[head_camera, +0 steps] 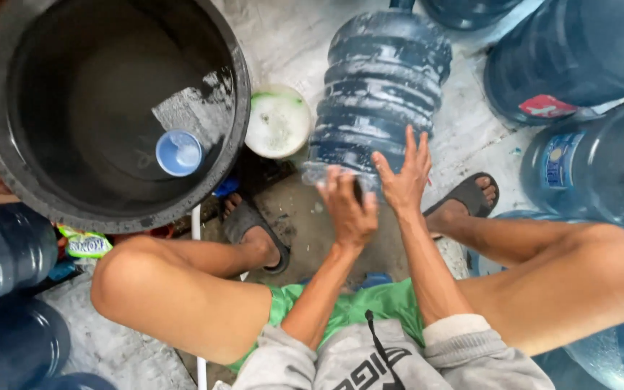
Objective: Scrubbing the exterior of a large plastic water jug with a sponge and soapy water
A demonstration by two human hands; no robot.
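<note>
In black tub, water and blue scoop

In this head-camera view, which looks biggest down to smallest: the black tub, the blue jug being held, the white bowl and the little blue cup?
1. Black tub
2. Blue jug under the left hand and right hand
3. White bowl
4. Blue cup, floating in the tub

Apparent sizes only; distances from the camera differ.

A water-refilling yard: blue water jugs crowd the wet concrete floor.
</note>
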